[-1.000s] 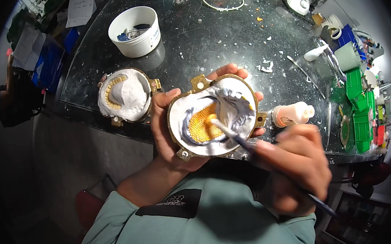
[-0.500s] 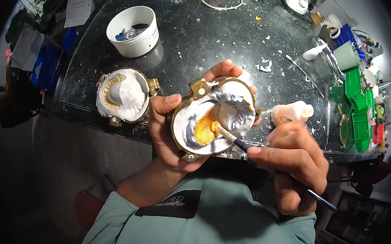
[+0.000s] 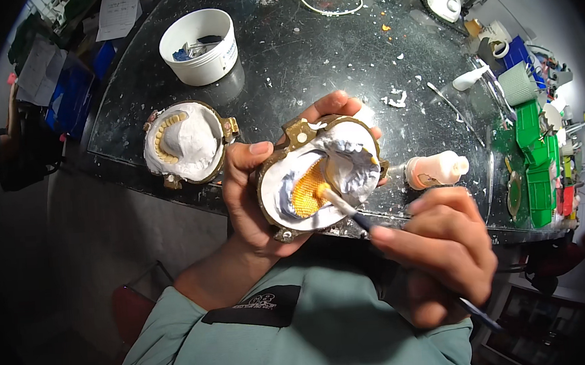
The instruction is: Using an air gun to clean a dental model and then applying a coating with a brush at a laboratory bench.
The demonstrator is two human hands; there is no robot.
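My left hand (image 3: 248, 206) grips a brass-coloured dental flask half (image 3: 262, 178), tilted up off the bench. White plaster fills it, shaped as a jaw mould with a yellow-orange textured patch (image 3: 307, 194) in its hollow. In my right hand (image 3: 443, 250) is a slim dark-handled brush (image 3: 357, 218), pinched between thumb and fingers. Its pale tip touches the edge of the yellow patch. To the left, the other flask half (image 3: 185, 144) lies on the bench, with a row of tan teeth (image 3: 162, 139) set in its plaster.
A white tub (image 3: 198, 50) with scraps inside stands at the back left. A small pinkish bottle (image 3: 434, 170) lies beyond my right hand. Green bins (image 3: 535, 159) line the right side. Tools, a white nozzle bottle (image 3: 470, 78) and plaster crumbs are scattered on the dark bench (image 3: 297, 60).
My right hand has shifted slightly down and right, with the brush tip still at the yellow patch. The flask half in my left hand has barely moved.
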